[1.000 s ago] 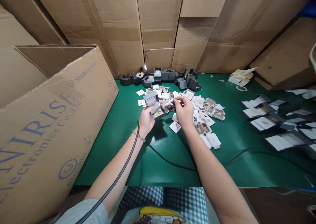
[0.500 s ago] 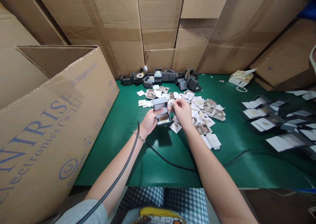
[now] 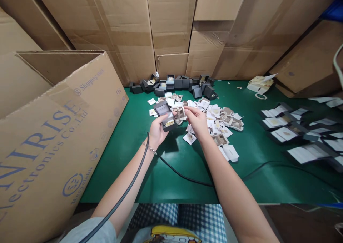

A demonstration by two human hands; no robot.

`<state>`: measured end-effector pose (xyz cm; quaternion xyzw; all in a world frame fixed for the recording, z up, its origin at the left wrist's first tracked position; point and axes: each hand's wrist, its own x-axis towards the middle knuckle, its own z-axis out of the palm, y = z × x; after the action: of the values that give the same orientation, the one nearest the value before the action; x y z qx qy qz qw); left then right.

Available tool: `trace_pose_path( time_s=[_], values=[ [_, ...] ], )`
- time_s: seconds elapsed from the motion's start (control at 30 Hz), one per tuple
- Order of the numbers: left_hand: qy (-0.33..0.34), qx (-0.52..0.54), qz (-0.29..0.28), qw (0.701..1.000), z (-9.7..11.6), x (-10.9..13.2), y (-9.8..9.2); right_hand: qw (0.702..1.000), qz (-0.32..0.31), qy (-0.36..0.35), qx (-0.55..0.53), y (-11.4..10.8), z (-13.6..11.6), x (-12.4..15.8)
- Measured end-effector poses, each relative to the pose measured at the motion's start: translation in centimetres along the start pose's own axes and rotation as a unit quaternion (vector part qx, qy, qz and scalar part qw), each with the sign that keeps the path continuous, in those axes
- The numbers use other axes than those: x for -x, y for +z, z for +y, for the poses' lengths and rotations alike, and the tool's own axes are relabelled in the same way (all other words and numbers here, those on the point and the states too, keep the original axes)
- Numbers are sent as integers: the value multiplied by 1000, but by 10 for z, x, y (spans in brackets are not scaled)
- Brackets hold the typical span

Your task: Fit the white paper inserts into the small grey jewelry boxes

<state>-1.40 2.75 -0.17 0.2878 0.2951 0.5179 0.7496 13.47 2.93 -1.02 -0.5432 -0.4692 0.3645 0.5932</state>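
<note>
An open dark jewelry box (image 3: 162,108), its lid tilted back, rests in my left hand (image 3: 158,130), whose fingers wrap around its side. Just right of the box is a beige-and-white insert (image 3: 179,114). My right hand (image 3: 197,121) pinches this insert at its right edge, beside the box. Beneath and right of my hands lies a heap of white cards and beige inserts (image 3: 214,118) on the green table (image 3: 166,171).
Several dark boxes (image 3: 182,82) line the back of the table. More open boxes with white cards (image 3: 285,134) lie at the right. A large carton (image 3: 88,104) stands at the left. A black cable (image 3: 184,179) crosses the front, and a tape ring (image 3: 261,96) lies back right.
The dark box has tilted and shifted slightly left in my left hand. The insert at my right fingertips now shows more fully, turned open beside the box.
</note>
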Motion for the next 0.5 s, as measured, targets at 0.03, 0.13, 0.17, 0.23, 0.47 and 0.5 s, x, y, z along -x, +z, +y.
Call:
trace_pose_path(
  time_s=[0.03, 0.13, 0.17, 0.23, 0.47, 0.5],
  values=[
    [0, 15, 9, 1000, 1, 0, 0, 1000, -18, 4, -11, -1, 0, 0],
    [-11, 52, 34, 998, 2, 1, 2, 997, -78, 15, -25, -5, -1, -1],
    [-17, 62, 44, 997, 2, 0, 2, 995, -99, 15, -26, -6, -2, -1],
    [-30, 80, 69, 994, 1, -1, 1, 990, -136, 6, -22, -8, -2, 0],
    [-76, 92, 109, 987, -4, -8, -4, 981, -147, -81, 100, -2, 1, 3],
    [-86, 92, 116, 985, -3, -8, -4, 976, -140, -102, 132, -1, 0, 3]
  ],
)
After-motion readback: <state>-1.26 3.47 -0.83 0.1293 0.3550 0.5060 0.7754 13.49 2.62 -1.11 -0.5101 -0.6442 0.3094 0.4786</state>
